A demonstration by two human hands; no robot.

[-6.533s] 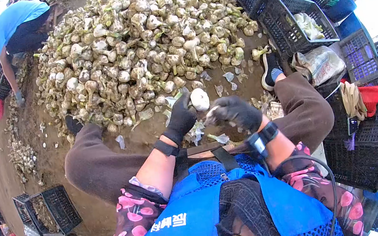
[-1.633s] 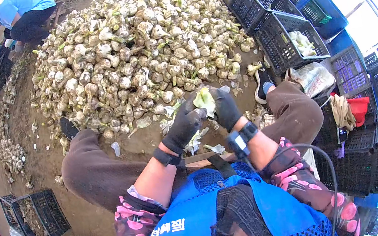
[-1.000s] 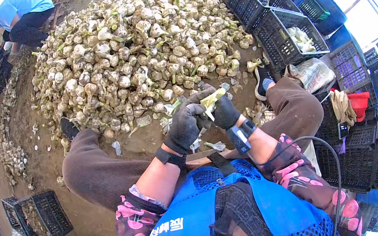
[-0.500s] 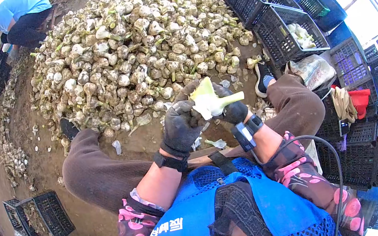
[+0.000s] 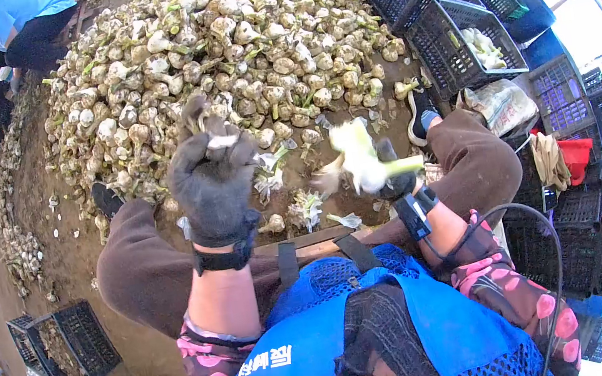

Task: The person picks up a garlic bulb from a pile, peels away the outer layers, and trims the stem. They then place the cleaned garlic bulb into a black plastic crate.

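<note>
My right hand (image 5: pixel 396 178), in a dark glove, is closed round a garlic bulb (image 5: pixel 368 176). The bulb is white, with its cut stem pointing right and pale yellowish outer skin flaring upward. A blurred flap of skin hangs off its left side. My left hand (image 5: pixel 214 181), also in a dark glove, is raised at the near edge of the garlic heap (image 5: pixel 220 60), apart from the bulb. Its fingers are curled round a whitish piece of garlic skin (image 5: pixel 222 142), partly hidden by the fingers. Peeled skins (image 5: pixel 306 209) lie on the ground between my hands.
Black crates (image 5: pixel 464 39) stand at the right of the heap, one with white garlic inside. More crates (image 5: pixel 596 237) are stacked at the far right. Another crate (image 5: pixel 79 342) lies at the lower left. A person in a blue shirt (image 5: pixel 26 15) bends over at the upper left.
My hands have parted: the left moved left and up, away from the bulb. The right shifted slightly right and down, still holding the bulb. More loose skins show on the ground between them.
</note>
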